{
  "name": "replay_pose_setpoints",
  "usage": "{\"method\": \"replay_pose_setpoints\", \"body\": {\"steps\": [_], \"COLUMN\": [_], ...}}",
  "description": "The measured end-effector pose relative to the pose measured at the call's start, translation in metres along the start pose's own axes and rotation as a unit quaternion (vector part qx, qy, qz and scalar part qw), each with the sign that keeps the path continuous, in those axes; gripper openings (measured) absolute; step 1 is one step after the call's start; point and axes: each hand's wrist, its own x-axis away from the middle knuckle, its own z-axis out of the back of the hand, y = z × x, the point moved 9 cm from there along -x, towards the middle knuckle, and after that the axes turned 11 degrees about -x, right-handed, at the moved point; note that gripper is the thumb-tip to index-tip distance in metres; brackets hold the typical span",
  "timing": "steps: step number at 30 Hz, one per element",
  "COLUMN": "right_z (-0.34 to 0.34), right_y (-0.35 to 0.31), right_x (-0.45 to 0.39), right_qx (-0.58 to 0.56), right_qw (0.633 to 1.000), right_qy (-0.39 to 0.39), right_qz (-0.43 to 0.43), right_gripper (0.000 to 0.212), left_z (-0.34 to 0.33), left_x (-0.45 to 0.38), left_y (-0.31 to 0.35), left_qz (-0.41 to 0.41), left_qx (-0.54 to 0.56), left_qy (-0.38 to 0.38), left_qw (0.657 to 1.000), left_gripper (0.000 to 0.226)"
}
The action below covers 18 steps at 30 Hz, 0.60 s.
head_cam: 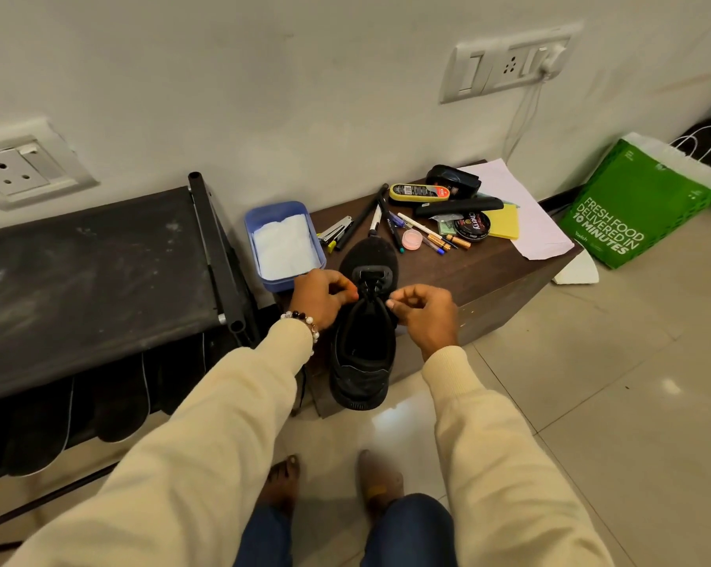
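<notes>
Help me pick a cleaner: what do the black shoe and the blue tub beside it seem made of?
Black shoe: matte, soft-looking upper, probably knit or mesh fabric, no shine; heel sole looks ribbed rubber. Blue tub: smooth moulded plastic, judging by its rounded rim and faint sheen.
</notes>
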Motion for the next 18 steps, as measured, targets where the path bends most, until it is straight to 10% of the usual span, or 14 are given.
{"method": "replay_pose_setpoints", "body": {"steps": [18], "right_z": [-0.027], "right_y": [-0.018], "right_x": [0.003], "right_qx": [0.154], "right_qw": [0.983], "right_qy": [-0.074], "right_qz": [0.068], "right_gripper": [0.013], "left_z": [-0.005], "left_x": [0.003], "left_y": [0.025], "left_qz": [-0.122], "left_qx": [-0.116], "left_qy": [0.021], "left_qw": [0.985], "left_gripper": [0.013]}}
